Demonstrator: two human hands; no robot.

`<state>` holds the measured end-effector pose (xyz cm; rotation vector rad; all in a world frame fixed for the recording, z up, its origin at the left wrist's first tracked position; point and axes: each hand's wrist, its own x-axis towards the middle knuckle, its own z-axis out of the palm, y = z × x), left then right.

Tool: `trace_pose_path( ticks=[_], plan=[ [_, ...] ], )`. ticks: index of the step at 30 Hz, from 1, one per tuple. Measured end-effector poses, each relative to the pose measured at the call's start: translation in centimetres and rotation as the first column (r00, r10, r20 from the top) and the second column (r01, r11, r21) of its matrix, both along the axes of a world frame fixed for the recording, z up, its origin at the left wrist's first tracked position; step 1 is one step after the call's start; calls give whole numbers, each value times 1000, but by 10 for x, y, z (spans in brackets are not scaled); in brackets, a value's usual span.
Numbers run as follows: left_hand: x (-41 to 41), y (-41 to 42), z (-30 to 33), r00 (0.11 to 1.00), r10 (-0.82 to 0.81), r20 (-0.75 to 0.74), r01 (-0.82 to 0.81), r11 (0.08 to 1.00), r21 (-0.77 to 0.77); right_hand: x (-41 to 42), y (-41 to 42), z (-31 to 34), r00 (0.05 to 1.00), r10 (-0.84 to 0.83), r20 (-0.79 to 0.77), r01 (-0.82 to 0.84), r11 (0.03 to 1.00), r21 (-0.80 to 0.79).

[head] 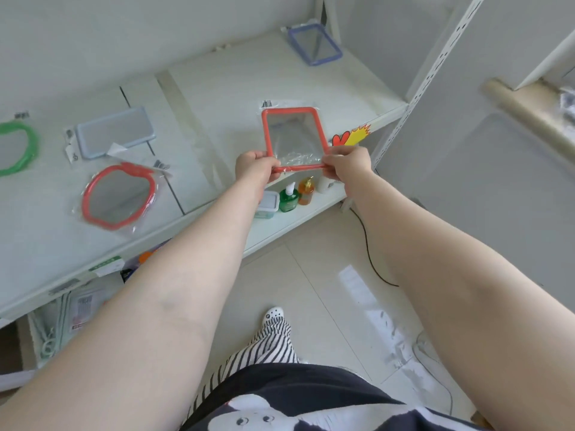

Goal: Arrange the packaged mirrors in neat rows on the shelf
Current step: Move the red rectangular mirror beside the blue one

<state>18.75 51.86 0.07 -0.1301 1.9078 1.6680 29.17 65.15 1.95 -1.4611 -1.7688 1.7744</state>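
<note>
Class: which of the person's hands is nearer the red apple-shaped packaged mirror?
Left. The left hand is just right of the red apple-shaped mirror; the right hand is farther right.

mirrors in clear plastic bags: 5 | red square-frame mirror (294,136): 1 | red apple-shaped mirror (118,197): 1 | green apple-shaped mirror (17,147): 1 | pale blue rectangle mirrors: 2, near left (115,132), far right (314,46) | soap pump bottles, lower shelf: 2, green (288,199), orange (306,191)
</note>
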Motion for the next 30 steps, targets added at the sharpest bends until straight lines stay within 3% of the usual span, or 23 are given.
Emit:
trace_pose_path(
  ticks=[9, 20, 30],
  plan=[
    [-45, 84, 6, 1000, -27, -10, 27, 1000, 1, -43, 83, 8, 998, -55, 9, 55, 998, -44],
    [-83, 182, 10, 980, 197, -21, -196, 980, 28, -113, 196, 11, 984, 173, -50, -172, 985, 25],
    [-113, 210, 5, 903, 427, -45, -427, 904, 5, -175, 235, 8, 926, 370, -72, -373, 927, -44]
  ],
)
